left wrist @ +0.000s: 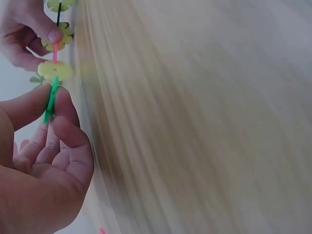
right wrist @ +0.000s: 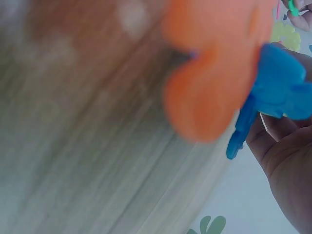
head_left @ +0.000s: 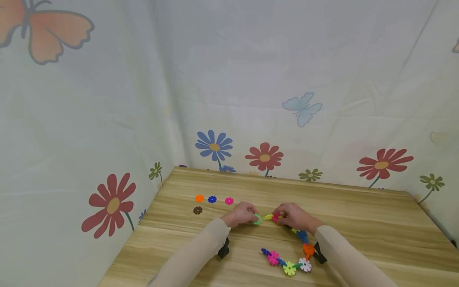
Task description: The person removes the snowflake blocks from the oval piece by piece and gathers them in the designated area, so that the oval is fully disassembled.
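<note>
My left hand [head_left: 244,214] pinches a green flower-shaped disc [head_left: 257,219] between thumb and fingers. In the left wrist view the green disc [left wrist: 51,100] stands edge-on, its tip right at a yellow disc [left wrist: 54,70]. My right hand [head_left: 295,217] grips a chain of interlocked flower discs close to that yellow end, by a pink disc [head_left: 275,217]. From there the chain curves round through a blue disc [head_left: 302,236], an orange disc [head_left: 308,250], a white disc [head_left: 305,264] and a yellow-green disc [head_left: 289,268]. Up close in the right wrist view, the orange disc [right wrist: 214,92] looms blurred.
Loose discs lie on the wooden table [head_left: 172,239] to the left: orange [head_left: 199,198], dark blue [head_left: 212,199], pink [head_left: 229,201] and brown [head_left: 197,210]. A flower-printed curtain [head_left: 229,99] hangs behind the table's back edge and along its left side.
</note>
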Demonstrator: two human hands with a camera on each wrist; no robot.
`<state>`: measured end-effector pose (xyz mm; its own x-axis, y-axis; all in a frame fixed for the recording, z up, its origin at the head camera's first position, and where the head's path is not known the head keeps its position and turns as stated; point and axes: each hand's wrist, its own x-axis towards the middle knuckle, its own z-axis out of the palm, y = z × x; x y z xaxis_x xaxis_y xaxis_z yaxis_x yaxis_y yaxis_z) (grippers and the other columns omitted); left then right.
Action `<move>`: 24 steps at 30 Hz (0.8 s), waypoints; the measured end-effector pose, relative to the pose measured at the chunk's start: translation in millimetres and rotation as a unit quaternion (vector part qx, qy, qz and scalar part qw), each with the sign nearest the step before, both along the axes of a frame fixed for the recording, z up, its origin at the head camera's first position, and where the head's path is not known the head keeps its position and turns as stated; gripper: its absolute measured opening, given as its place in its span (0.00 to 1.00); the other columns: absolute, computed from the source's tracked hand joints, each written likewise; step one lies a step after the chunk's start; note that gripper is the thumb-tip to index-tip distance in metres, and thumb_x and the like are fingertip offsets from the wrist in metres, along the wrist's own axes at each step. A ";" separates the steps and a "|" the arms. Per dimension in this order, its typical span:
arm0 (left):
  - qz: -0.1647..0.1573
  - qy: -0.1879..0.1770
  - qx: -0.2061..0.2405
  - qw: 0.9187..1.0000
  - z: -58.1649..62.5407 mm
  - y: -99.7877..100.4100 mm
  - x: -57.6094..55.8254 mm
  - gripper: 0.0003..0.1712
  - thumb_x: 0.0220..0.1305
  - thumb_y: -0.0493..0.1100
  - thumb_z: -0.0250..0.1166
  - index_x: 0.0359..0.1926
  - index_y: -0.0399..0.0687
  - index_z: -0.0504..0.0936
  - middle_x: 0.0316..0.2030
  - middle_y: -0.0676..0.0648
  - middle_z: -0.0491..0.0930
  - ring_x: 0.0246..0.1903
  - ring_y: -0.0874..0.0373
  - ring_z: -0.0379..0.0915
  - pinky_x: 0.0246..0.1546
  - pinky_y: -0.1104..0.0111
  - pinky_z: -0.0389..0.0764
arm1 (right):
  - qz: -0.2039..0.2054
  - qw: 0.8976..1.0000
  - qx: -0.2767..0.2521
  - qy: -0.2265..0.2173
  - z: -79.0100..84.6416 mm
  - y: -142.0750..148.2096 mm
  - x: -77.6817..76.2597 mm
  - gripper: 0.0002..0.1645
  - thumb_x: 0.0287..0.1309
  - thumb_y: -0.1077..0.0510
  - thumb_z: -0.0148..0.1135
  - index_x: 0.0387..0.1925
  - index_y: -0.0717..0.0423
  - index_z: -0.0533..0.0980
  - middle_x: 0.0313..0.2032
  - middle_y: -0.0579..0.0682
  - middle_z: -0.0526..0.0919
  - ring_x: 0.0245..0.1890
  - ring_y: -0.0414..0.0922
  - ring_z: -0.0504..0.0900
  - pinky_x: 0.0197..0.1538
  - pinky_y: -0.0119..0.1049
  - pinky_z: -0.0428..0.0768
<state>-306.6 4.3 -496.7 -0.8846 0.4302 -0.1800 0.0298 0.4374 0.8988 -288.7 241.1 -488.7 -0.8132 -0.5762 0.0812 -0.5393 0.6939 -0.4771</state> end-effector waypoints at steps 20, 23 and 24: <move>0.016 0.034 0.033 0.999 4.9 -70.6 -11.4 0.13 0.55 0.28 0.65 0.43 0.32 0.78 0.28 0.44 0.72 0.27 0.55 0.74 0.31 0.65 0.81 | -0.001 1.000 0.000 0.001 2.5 -1.6 2.9 0.12 0.57 0.59 0.66 0.44 0.54 0.82 0.38 0.44 0.79 0.31 0.38 0.73 0.36 0.32 0.76; 0.017 0.040 0.019 0.999 6.6 -81.2 -13.0 0.14 0.55 0.28 0.65 0.45 0.32 0.78 0.30 0.45 0.73 0.28 0.55 0.72 0.32 0.66 0.80 | -0.001 1.000 0.002 0.000 1.9 -2.0 2.3 0.12 0.57 0.59 0.66 0.44 0.54 0.82 0.38 0.44 0.79 0.31 0.38 0.73 0.36 0.32 0.76; 0.018 0.045 0.010 0.999 7.6 -84.8 -13.3 0.15 0.55 0.29 0.66 0.45 0.33 0.78 0.31 0.45 0.73 0.29 0.55 0.72 0.31 0.66 0.79 | 0.000 1.000 0.001 0.001 1.6 -2.0 2.1 0.12 0.56 0.59 0.66 0.44 0.54 0.82 0.38 0.44 0.79 0.31 0.38 0.73 0.36 0.32 0.76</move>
<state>-319.9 -80.6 -489.1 -0.9115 0.4010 -0.0917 0.0948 0.4219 0.9017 -286.6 239.1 -487.1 -0.8133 -0.5762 0.0808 -0.5398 0.6955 -0.4741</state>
